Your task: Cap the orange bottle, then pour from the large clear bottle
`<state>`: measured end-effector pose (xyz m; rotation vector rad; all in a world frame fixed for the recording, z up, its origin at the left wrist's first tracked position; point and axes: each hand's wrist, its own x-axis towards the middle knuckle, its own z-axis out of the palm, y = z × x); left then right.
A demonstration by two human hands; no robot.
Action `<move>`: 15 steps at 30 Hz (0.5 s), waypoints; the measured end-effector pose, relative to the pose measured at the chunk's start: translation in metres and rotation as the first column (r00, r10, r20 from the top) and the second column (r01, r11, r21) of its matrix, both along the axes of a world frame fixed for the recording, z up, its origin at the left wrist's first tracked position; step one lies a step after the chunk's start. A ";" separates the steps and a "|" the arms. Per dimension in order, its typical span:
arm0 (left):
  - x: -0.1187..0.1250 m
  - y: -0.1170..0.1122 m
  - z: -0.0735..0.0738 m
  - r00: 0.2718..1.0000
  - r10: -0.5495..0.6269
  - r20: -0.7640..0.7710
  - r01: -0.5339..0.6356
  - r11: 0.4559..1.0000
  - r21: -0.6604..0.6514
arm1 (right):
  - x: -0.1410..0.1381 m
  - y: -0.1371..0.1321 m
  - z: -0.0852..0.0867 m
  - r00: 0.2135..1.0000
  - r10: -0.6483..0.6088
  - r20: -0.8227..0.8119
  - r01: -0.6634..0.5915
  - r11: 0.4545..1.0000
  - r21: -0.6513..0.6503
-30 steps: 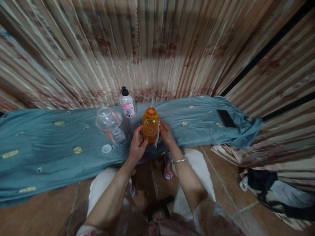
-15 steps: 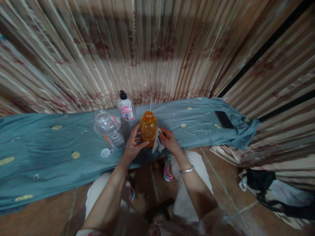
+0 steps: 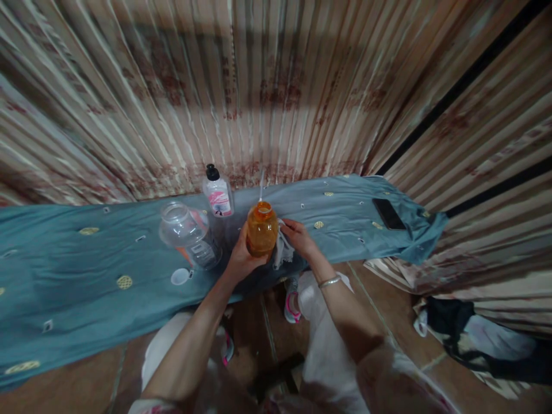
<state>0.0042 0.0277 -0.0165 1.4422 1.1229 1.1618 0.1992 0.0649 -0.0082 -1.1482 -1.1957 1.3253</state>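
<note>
An orange see-through bottle (image 3: 262, 233) with an uncapped mouth stands in front of me, tipped slightly toward me. Wrapped around its left side and base is my left hand (image 3: 245, 256). My right hand (image 3: 298, 236) pinches a pale grey cloth (image 3: 282, 247) against or close beside the bottle's right side; the cloth's lower end hangs down. Left of my hands stands a large clear plastic jar (image 3: 185, 233), open at the top. A white round lid (image 3: 180, 276) lies before it. Behind them is a clear pump bottle (image 3: 218, 194) with a pink label and black top.
A thin pale stick (image 3: 261, 185) shows behind the orange bottle. The bench has a blue-green patterned cloth (image 3: 99, 253), with a dark phone (image 3: 388, 214) at its right end. Pleated curtains (image 3: 267, 86) hang behind. Dark and light fabric (image 3: 478, 333) lies on the floor at right.
My left hand has gone from spread fingers beside the orange bottle to a grip around it. The bottle now tilts more toward me. My right hand keeps the cloth at its side.
</note>
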 end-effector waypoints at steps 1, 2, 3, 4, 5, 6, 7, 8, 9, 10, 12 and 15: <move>0.001 -0.001 0.003 1.000 0.014 0.004 -0.014 1.000 0.006 | -0.002 0.005 -0.002 0.999 -0.006 0.034 0.005 1.000 0.031; 0.002 -0.003 0.005 0.999 0.035 0.005 -0.035 0.999 0.014 | -0.005 0.010 -0.003 0.996 -0.019 0.084 0.013 0.997 0.072; 0.002 -0.004 0.007 0.999 0.055 0.002 -0.055 0.998 0.018 | -0.007 0.014 -0.004 0.989 -0.036 0.146 0.019 0.993 0.121; 0.001 -0.006 0.008 0.997 0.077 0.001 -0.077 0.997 0.016 | -0.010 0.016 -0.005 0.975 -0.050 0.214 0.013 0.985 0.171; 0.000 -0.009 0.009 0.995 0.098 0.004 -0.098 0.995 0.008 | -0.013 0.018 -0.006 0.957 -0.056 0.284 -0.007 0.976 0.216; -0.002 -0.011 0.009 0.993 0.115 0.012 -0.115 0.993 -0.003 | -0.015 0.019 -0.007 0.936 -0.049 0.349 -0.042 0.968 0.248; -0.004 -0.014 0.009 0.991 0.130 0.020 -0.130 0.991 -0.013 | -0.018 0.019 -0.008 0.913 -0.024 0.407 -0.091 0.961 0.262; -0.006 -0.016 0.008 0.990 0.141 0.027 -0.140 0.990 -0.022 | -0.020 0.018 -0.009 0.889 0.016 0.458 -0.151 0.954 0.260; -0.008 -0.018 0.008 0.988 0.151 0.033 -0.150 0.988 -0.029 | -0.021 0.018 -0.010 0.863 0.064 0.501 -0.213 0.945 0.247; -0.010 -0.020 0.008 0.988 0.152 0.035 -0.151 0.988 -0.036 | -0.021 0.018 -0.011 0.840 0.111 0.532 -0.270 0.935 0.232; -0.013 -0.022 0.008 0.988 0.148 0.047 -0.146 0.988 -0.044 | -0.019 0.022 -0.009 0.812 0.193 0.551 -0.363 0.906 0.217; -0.015 -0.023 0.009 0.988 0.141 0.063 -0.139 0.990 -0.026 | -0.013 0.037 0.000 0.796 0.231 0.560 -0.422 0.875 0.238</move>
